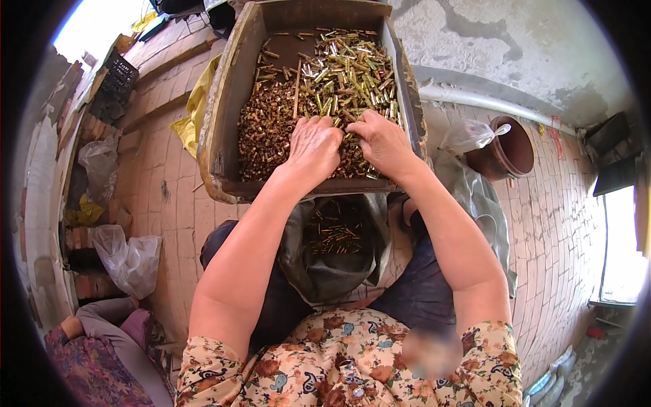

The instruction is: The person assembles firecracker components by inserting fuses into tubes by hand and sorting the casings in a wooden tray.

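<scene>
A worn wooden tray [227,115] stands in front of me, filled with many small brass-coloured metal tubes [339,74]; darker, smaller pieces lie heaped on its left side. My left hand [313,146] rests palm down on the pile near the tray's front edge, fingers curled into the pieces. My right hand [383,139] lies beside it, fingers bent and pressing into the same heap. Whether either hand grips pieces is hidden under the fingers. Below the tray, between my knees, an open grey bag [336,268] holds more of the brass tubes.
The floor is pale brick paving [169,197]. A brown clay pot [512,149] with a clear plastic bag stands at the right. Yellow cloth [196,108] lies left of the tray. Plastic bags [129,261] and another person's sleeve [102,319] are at lower left.
</scene>
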